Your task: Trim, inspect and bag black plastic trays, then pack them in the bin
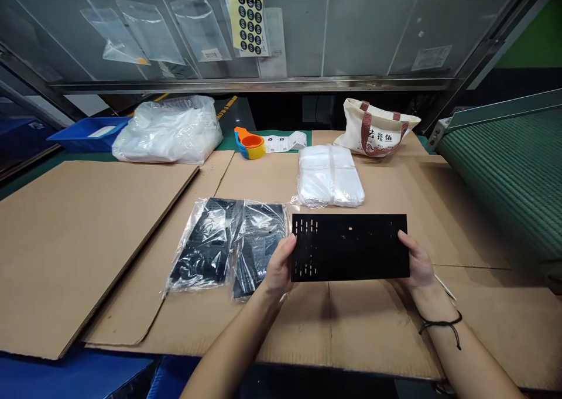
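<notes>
I hold a flat black metal plate [350, 247] with rows of small slots, level above the cardboard. My left hand [279, 268] grips its left edge, thumb on top. At the plate's right edge, my right hand [417, 262] is closed on it too, a black cord round that wrist. Two clear bags [229, 246] holding similar black plates lie just left of my left hand. A stack of empty clear bags [329, 176] sits behind the plate.
Cardboard sheets [88, 241] cover the bench. At the back are a bulging bag of white material [169, 130], a blue tray [88, 133], an orange and blue tape dispenser [249, 143], a label strip [285, 142] and a canvas tote [375, 130]. A green conveyor belt [509, 170] runs at right.
</notes>
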`<state>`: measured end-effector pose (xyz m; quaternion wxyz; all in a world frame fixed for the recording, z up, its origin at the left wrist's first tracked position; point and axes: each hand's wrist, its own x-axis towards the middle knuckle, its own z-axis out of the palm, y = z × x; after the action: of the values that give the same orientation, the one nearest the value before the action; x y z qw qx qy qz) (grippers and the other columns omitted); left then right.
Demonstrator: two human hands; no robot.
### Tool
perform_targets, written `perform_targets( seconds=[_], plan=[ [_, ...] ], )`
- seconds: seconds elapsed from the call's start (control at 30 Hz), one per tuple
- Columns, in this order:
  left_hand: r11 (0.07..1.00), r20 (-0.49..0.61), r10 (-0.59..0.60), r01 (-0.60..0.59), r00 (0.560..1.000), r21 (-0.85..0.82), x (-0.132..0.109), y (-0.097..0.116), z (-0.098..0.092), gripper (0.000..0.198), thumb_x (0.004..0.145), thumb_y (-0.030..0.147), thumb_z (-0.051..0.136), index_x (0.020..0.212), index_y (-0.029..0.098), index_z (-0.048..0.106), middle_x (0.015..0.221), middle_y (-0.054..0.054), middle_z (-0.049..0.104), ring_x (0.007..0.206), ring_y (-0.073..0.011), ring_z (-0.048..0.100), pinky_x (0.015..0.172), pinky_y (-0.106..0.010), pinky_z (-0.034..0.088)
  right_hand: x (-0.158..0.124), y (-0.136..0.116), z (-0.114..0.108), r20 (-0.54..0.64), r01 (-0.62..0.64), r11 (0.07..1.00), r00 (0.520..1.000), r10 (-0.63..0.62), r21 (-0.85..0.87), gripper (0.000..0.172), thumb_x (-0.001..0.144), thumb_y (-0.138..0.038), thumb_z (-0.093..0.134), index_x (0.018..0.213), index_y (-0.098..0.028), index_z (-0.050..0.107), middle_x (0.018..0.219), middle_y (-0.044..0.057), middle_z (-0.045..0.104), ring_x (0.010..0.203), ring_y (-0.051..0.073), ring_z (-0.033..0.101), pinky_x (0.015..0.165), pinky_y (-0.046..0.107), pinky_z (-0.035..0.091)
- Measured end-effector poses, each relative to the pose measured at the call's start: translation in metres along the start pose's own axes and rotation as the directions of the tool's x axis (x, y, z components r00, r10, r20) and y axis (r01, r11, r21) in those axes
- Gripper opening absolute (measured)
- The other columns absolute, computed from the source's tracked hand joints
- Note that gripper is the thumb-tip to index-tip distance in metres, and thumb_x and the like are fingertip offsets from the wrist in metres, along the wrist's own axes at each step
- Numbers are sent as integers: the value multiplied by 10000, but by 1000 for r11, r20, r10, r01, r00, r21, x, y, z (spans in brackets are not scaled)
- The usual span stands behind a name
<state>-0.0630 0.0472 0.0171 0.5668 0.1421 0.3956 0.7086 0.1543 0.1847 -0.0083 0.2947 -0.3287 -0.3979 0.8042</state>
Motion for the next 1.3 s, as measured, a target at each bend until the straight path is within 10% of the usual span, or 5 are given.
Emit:
perform_targets(
  seconds=[0.5,0.77,0.97,1.3],
  plan=[
    [996,-24,-32,30,999,-81,5,-8,-4,425,656,484,768,890,134,708,857,-75,743,1061,-314,649,936,-422,514,4,1,1,3,47,999,999,-47,-8,411,668,-655,647,809,-277,729,897,42,774,1080,320,657,1020,518,447],
    [999,-8,27,-27,1000,40,4,-7,1,519,588,603,779,783,129,698,761,-67,723,940,-288,681,842,-360,542,3,-1,4,-16,59,998,998,-59,8,380,622,-648,697,754,-293,733,802,22,774,1096,320,650,1025,517,448],
    [961,-6,191,-186,982,205,3,-2,6,465,630,360,831,1020,165,669,903,-35,721,857,-201,677,789,-280,519,3,-2,7,-39,39,999,999,-39,1,370,588,-624,743,734,-284,731,810,15,775,1114,307,644,1041,474,451],
    [944,-249,330,-314,911,103,13,-1,3,399,639,516,778,619,171,578,602,39,558,552,-88,504,548,-199,427,5,0,4,23,1,997,1000,-3,74,328,649,-546,737,786,-248,737,901,33,775,1113,313,643,1053,473,444]
  ],
)
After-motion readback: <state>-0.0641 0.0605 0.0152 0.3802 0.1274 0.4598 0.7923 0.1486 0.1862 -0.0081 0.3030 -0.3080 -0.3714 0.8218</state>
